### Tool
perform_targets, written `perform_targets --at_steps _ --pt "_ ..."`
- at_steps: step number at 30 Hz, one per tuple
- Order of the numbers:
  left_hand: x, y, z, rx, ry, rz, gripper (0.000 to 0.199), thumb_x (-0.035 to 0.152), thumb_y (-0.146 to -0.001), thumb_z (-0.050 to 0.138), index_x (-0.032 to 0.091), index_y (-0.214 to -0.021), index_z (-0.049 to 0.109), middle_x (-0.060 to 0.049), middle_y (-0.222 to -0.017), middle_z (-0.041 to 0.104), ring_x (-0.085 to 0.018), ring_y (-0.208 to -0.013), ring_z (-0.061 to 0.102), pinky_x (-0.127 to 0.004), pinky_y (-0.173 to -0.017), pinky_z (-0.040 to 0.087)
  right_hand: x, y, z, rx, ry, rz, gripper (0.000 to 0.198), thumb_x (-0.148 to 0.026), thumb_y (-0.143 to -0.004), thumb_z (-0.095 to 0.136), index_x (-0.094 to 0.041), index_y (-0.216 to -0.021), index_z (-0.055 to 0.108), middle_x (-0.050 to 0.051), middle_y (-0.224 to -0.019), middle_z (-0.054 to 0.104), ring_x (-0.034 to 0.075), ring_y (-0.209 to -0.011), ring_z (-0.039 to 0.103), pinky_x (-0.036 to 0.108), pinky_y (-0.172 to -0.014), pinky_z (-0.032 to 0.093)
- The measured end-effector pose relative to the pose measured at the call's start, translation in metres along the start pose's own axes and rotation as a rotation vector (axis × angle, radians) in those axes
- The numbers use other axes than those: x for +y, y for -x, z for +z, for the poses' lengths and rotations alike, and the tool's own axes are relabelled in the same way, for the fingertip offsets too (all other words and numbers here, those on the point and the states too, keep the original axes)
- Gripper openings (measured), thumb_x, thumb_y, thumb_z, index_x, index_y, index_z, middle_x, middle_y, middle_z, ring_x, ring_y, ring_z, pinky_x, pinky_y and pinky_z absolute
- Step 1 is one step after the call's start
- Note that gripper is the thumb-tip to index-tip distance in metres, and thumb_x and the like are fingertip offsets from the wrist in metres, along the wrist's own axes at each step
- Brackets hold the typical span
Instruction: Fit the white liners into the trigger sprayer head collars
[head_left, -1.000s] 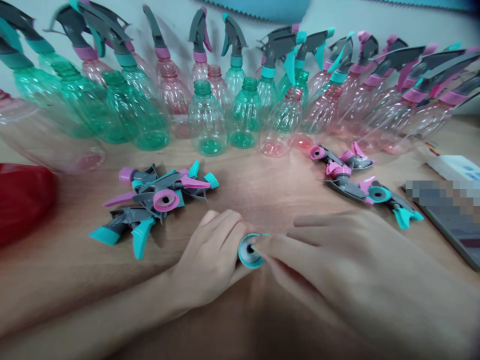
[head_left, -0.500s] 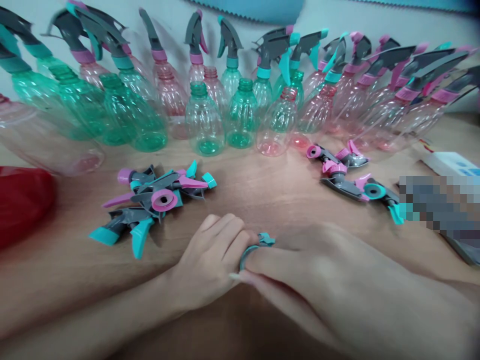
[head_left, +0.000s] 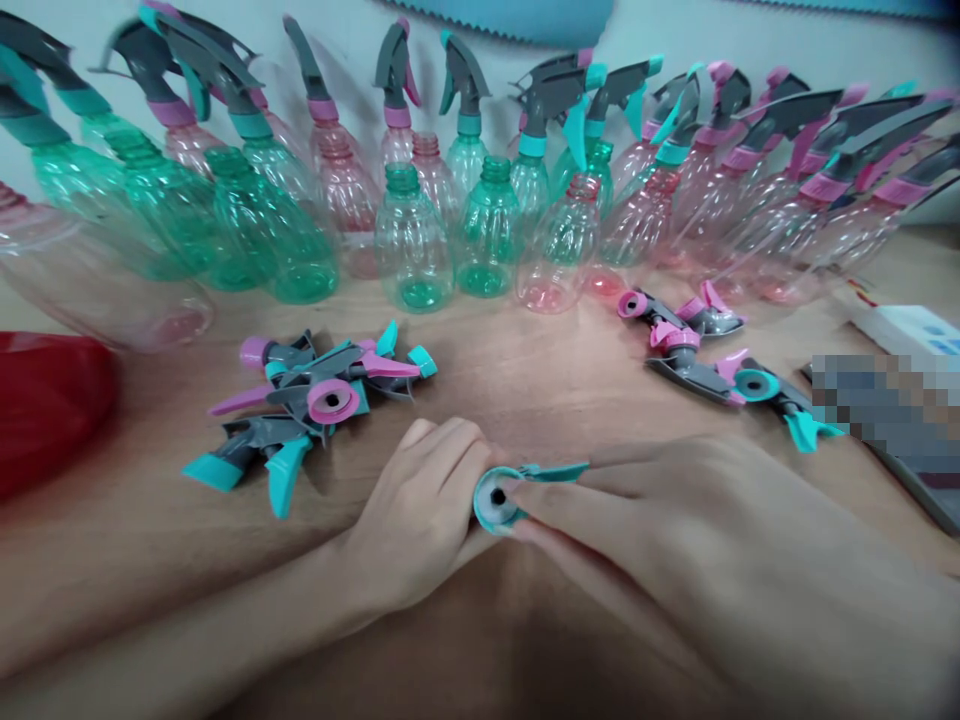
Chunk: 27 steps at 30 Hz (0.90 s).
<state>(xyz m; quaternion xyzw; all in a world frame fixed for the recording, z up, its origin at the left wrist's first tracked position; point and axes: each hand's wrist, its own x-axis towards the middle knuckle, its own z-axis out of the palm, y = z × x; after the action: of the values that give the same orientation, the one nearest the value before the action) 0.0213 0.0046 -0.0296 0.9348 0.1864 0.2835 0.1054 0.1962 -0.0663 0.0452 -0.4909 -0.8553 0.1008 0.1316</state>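
At the near middle of the table, my left hand (head_left: 424, 505) is closed around a spray head with a teal collar (head_left: 486, 512), whose open underside faces me. A white disc with a dark centre hole shows inside the collar. The fingers of my right hand (head_left: 637, 530) pinch the collar's right side, one fingertip at the disc. A teal trigger sticks out to the right behind those fingers, and most of the grey body is hidden by my hands. Left of my hands lies a pile of grey, pink and teal spray heads (head_left: 307, 385); a smaller group (head_left: 679, 365) lies on the right.
Several green bottles (head_left: 487, 235) and pink bottles (head_left: 559, 255) line the back, many with spray heads fitted. A clear pink bottle (head_left: 97, 270) leans at left by a red item (head_left: 52, 410). A white box (head_left: 911, 330) and a partly blurred dark flat object (head_left: 915, 480) lie right.
The collar has turned to show its white disc and hole. My right fingers have shifted right, uncovering more of the collar and trigger. My left hand keeps its grip.
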Motion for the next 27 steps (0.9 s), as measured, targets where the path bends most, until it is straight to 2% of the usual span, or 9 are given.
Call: perform_targets --at_steps 5,10,18,23,25,27 --pt "0.000 -0.001 -0.002 -0.014 0.032 -0.008 0.041 0.045 -0.099 0.026 0.015 -0.090 0.054 -0.005 -0.076 0.059 -0.020 -0.068 0.053 -0.034 -0.061 0.032 0.002 -0.004 -0.008 -0.042 -0.010 0.021 0.016 -0.013 -0.082 0.054 -0.022 -0.075 0.065 -0.002 -0.058 0.064 0.015 -0.053 0.061 0.026 -0.050 0.044" --pt "0.002 -0.002 -0.005 -0.025 -0.003 -0.008 0.039 0.042 -0.099 0.030 0.014 -0.090 0.055 -0.005 -0.075 0.060 -0.019 -0.066 0.053 -0.034 -0.061 0.035 0.003 -0.004 -0.005 -0.045 0.039 -0.010 0.015 -0.013 -0.082 0.055 -0.020 -0.074 0.066 0.000 -0.066 0.068 0.017 -0.060 0.064 0.026 -0.054 0.044" --pt "0.011 0.001 -0.006 -0.070 0.087 -0.119 0.029 0.041 -0.096 0.040 0.016 -0.089 0.054 -0.005 -0.080 0.061 -0.019 -0.072 0.056 -0.034 -0.065 0.042 0.000 -0.004 -0.008 -0.007 0.053 -0.057 0.017 -0.016 -0.085 0.054 -0.021 -0.084 0.070 0.002 -0.075 0.071 0.018 -0.070 0.066 0.026 -0.059 0.046" --pt "0.017 0.009 -0.016 0.006 0.073 -0.215 0.027 0.044 -0.092 0.050 0.020 -0.103 0.050 -0.002 -0.089 0.064 -0.019 -0.078 0.062 -0.030 -0.065 0.048 0.005 0.014 -0.025 0.095 0.002 -0.040 0.022 -0.030 -0.093 0.047 -0.031 -0.107 0.064 -0.003 -0.083 0.070 0.014 -0.075 0.065 0.025 -0.061 0.046" --pt "0.017 0.010 -0.027 0.072 0.021 -0.273 0.030 0.044 -0.090 0.053 0.023 -0.112 0.048 0.000 -0.094 0.064 -0.017 -0.079 0.063 -0.028 -0.064 0.050 0.010 0.025 -0.029 0.104 -0.007 -0.004 0.020 -0.036 -0.093 0.049 -0.036 -0.107 0.063 -0.006 -0.086 0.069 0.013 -0.076 0.064 0.024 -0.060 0.045" --pt "0.014 0.010 -0.042 0.171 -0.079 -0.303 0.029 0.041 -0.090 0.054 0.025 -0.114 0.048 0.000 -0.095 0.064 -0.017 -0.080 0.064 -0.028 -0.064 0.050 0.016 0.035 -0.027 0.068 -0.008 0.023 0.017 -0.037 -0.091 0.052 -0.034 -0.102 0.065 -0.004 -0.091 0.069 0.015 -0.081 0.064 0.025 -0.062 0.045"
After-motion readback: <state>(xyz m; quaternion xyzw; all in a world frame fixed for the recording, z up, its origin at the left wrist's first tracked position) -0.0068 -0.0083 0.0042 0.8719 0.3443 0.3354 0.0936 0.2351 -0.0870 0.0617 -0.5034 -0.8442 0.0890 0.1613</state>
